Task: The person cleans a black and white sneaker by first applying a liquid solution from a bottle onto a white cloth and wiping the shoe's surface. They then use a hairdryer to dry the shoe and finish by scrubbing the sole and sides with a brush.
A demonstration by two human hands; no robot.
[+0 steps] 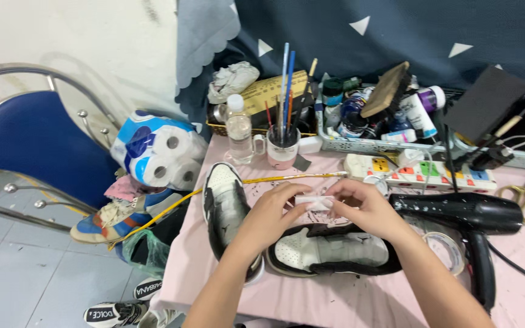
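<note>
Two black-and-white leather sneakers [311,246] lie on my pink table [335,300], one near its left edge. Above them, my left hand [271,212] and right hand [369,206] together pinch one small white strip [314,201]; a black hairdryer [466,215] crowds the right.

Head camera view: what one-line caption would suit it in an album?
Both hands, left hand and right hand, pinch a small white piece above two black-and-white sneakers on a pink table.

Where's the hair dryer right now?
The black hair dryer lies on the pink table, right of the right hand, just below the power strip.
</note>
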